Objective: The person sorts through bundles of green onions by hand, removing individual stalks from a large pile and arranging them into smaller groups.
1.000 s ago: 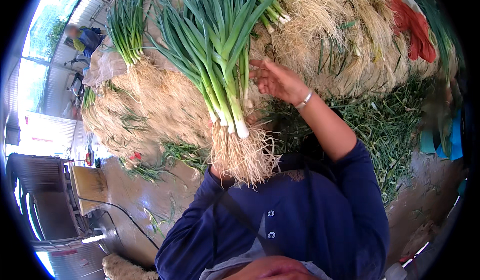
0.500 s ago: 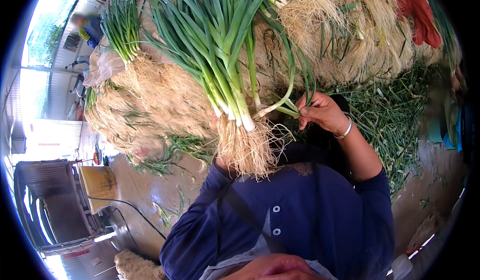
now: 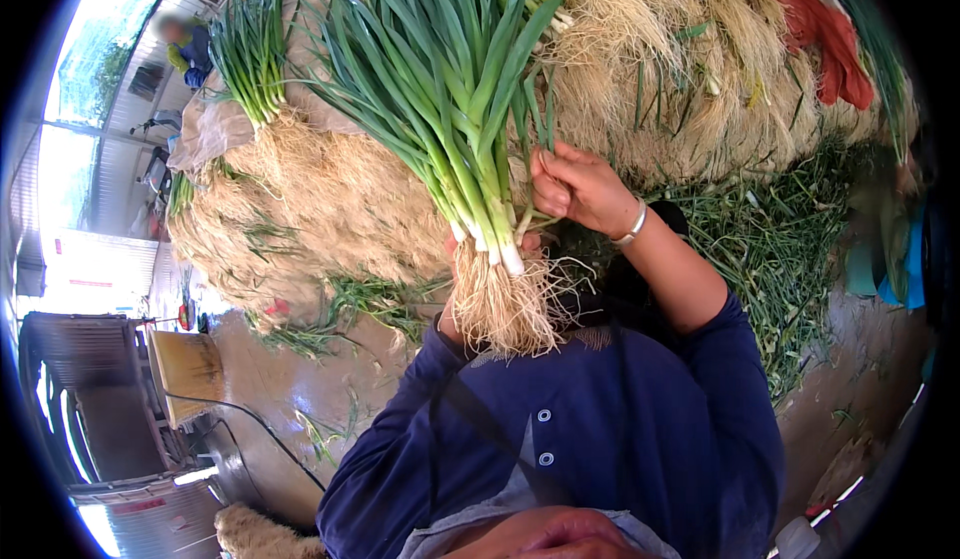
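Note:
A bunch of green onions (image 3: pixel 470 149) with white bases and long pale roots stands upright before my chest, leaves pointing away. My left hand (image 3: pixel 451 317) is wrapped round the bunch from behind, low by the white ends; the roots and stalks hide most of it. On the bunch's right side, my right hand (image 3: pixel 588 197), with a white bracelet at its wrist, pinches a thin green leaf of an outer stalk between thumb and fingers.
A big heap of green onions (image 3: pixel 320 199), roots outward, fills the far side. Another bunch (image 3: pixel 250 59) lies on it at the left. Leaf scraps (image 3: pixel 790 249) cover the floor at right. There is a red cloth (image 3: pixel 825 44), a yellow board (image 3: pixel 188 377) and a person (image 3: pixel 190 51) far left.
My right hand has moved left and away from me, close against the bunch. The bent outer stalk that stuck out to the right now lies nearer the other stalks.

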The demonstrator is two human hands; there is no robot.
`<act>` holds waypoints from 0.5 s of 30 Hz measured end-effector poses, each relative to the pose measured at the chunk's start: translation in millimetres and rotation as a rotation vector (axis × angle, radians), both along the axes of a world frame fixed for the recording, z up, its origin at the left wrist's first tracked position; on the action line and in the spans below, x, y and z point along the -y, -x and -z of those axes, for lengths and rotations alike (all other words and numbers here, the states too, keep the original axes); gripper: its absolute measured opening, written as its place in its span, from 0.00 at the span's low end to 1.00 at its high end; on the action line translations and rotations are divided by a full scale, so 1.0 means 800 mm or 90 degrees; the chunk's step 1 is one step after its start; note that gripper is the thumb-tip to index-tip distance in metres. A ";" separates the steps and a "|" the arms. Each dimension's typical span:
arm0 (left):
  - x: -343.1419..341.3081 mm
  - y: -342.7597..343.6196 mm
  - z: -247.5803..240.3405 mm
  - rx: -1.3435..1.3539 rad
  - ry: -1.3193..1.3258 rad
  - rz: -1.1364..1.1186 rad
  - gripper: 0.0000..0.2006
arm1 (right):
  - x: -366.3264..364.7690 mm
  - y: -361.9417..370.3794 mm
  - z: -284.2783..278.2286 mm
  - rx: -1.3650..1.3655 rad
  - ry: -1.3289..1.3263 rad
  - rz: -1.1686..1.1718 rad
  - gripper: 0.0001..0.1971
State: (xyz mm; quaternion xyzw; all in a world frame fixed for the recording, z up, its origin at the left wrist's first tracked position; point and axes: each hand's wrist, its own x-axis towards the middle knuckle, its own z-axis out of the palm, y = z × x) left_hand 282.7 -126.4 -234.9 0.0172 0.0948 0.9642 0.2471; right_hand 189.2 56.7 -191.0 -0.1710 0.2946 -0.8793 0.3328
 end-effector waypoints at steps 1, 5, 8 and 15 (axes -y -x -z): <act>0.002 0.000 0.007 0.017 0.033 -0.009 0.37 | -0.007 -0.006 -0.002 0.014 0.014 -0.055 0.09; -0.017 -0.002 0.003 0.019 0.075 -0.030 0.36 | -0.031 -0.021 -0.007 0.004 -0.078 -0.138 0.09; -0.021 -0.003 0.017 -0.003 0.120 -0.035 0.38 | -0.042 -0.031 -0.003 0.016 -0.080 -0.180 0.09; -0.030 0.010 0.007 -0.120 0.122 0.051 0.45 | -0.076 -0.030 0.017 0.018 -0.007 0.011 0.09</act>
